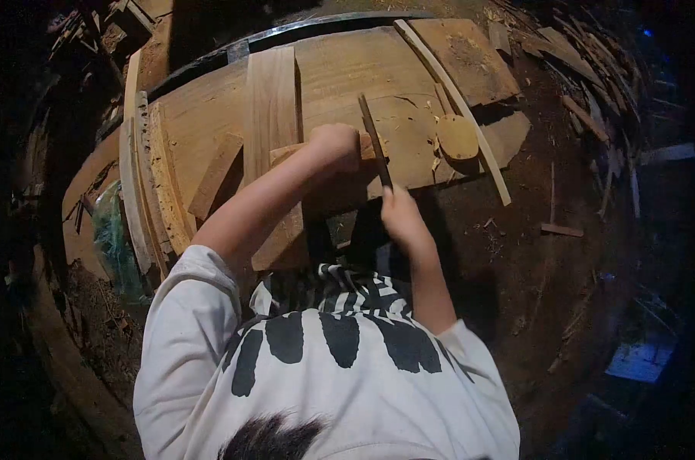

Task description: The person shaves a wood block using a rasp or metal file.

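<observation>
My left hand (335, 146) is closed over a short wooden block (283, 154), pressing it down across the wooden boards; the block's right end sticks out past my knuckles. In my right hand (403, 217) is a long, narrow, dark flat tool (374, 139), gripped at its near end and pointing away from me. Its length overlaps the right end of the block in this view. Beneath the block runs a thick plank (270, 100), lying lengthwise on a broad wooden worktop (340, 65).
To the left lie a loose wood piece (216, 175), long rough strips (167, 176) and green plastic (114, 238). On the right are a round wooden piece (458, 137), a long thin strip (470, 115) and a flat board (474, 65). Scrap wood (585, 69) litters the dirt floor.
</observation>
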Demonstrator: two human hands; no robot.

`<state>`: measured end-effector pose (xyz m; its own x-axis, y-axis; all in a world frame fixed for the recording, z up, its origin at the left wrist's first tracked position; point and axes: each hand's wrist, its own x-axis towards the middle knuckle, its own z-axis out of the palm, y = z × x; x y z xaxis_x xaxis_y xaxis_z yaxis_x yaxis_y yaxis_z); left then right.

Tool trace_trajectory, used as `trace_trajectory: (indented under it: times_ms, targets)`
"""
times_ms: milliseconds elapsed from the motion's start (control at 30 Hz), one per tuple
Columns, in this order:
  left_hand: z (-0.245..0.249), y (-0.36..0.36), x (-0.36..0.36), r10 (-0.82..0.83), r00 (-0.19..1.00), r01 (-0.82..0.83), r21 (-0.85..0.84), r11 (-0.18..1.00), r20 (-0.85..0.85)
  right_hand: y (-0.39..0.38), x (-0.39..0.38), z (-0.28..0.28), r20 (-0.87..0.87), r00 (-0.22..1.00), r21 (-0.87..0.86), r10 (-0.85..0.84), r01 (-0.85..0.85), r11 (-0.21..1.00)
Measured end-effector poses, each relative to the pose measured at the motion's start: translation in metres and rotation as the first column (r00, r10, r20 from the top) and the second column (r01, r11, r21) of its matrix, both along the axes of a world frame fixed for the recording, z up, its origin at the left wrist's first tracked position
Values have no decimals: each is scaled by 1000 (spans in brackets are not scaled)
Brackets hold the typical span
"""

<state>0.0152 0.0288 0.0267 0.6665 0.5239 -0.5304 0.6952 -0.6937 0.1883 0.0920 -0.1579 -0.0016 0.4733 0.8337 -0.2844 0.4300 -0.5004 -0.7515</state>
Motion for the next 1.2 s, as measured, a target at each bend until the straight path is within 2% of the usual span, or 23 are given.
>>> trace_trajectory:
  times_ms: [33, 133, 233, 267, 300, 433, 533, 600, 633, 767, 833, 933, 967, 1100, 1200]
  targets:
    - [2, -1, 1, 7, 1000, -7, 4, 1000, -14, 17, 8, -7, 63, 997, -12, 45, -44, 999]
    - [10, 1, 0, -6, 1000, 6, 2, 1000, -18, 21, 13, -11, 73, 991, 18, 110, -111, 994]
    - [12, 0, 3, 33, 998, -32, 9, 999, -54, -30, -2, -3, 95, 995, -75, 27, -20, 997]
    - [7, 1, 2, 37, 998, -37, 8, 999, -49, -47, -6, 9, 28, 999, -117, 21, -18, 993]
    - [4, 0, -1, 31, 999, -31, 4, 1000, -8, -59, -8, 14, 48, 998, -143, 34, -27, 989]
    - [0, -4, -2, 26, 998, -27, 27, 999, 56, -43, -3, 13, 2, 1000, -110, 13, -13, 994]
    - [-2, -3, -2, 1, 999, -3, 42, 999, 42, 4, 7, 0, 68, 997, -70, 35, -30, 997]
    - [1, -1, 0, 2, 1000, -3, 32, 999, 16, 20, 10, -7, 163, 984, 17, 70, -74, 997]
    - [4, 0, 1, 2, 1000, -2, 23, 1000, -6, 16, 7, -5, 129, 990, -41, 63, -58, 997]
    - [6, 6, -1, -24, 1000, 25, -34, 999, 9, -39, -16, 12, 63, 998, -73, -13, 17, 997]
    - [4, 8, 0, -19, 1000, 18, -62, 998, -15, -57, -22, 16, 43, 998, -145, -43, 48, 988]
    - [7, 16, 1, -61, 998, 56, -172, 983, -26, -34, -14, 13, 78, 996, -60, -31, 36, 998]
    - [-15, 24, -1, -7, 998, 20, -185, 983, 70, -19, -8, 22, 12, 1000, -93, -29, 30, 995]
    - [-13, 23, 2, -22, 1000, 21, -171, 985, -2, 9, 2, 8, 127, 992, -36, 26, -22, 999]
    - [-11, 22, 0, 18, 999, -13, -133, 991, 34, -15, -6, 17, 86, 996, -111, 4, 6, 994]
